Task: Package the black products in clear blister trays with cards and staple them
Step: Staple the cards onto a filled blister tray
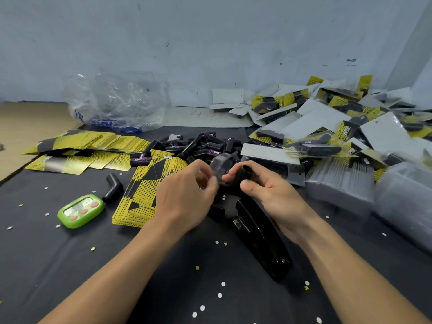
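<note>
The right hand [275,195] grips one black product [246,171] between thumb and curled fingers, over the middle of the table. The left hand [187,190] pinches what looks like a clear blister tray [221,163] right against it, though that spot is blurred and I can't make out the tray's edges. I'd say the step in hand is seating the product in the tray's pocket. Next it calls for a card from the yellow-and-black card stack [145,190] just beside the left hand, then the black stapler [261,237], which lies below and between the two hands. Behind the hands is the heap of loose black products [201,145]. To the right are a stack of empty trays [339,178] and a sprawling pile of finished packs [327,122]. A green timer [80,210] and a stray elbow-shaped piece [113,187] sit off to the left. Nothing seems to block the reach to the cards, but the stapler will need one hand freed first.
</note>
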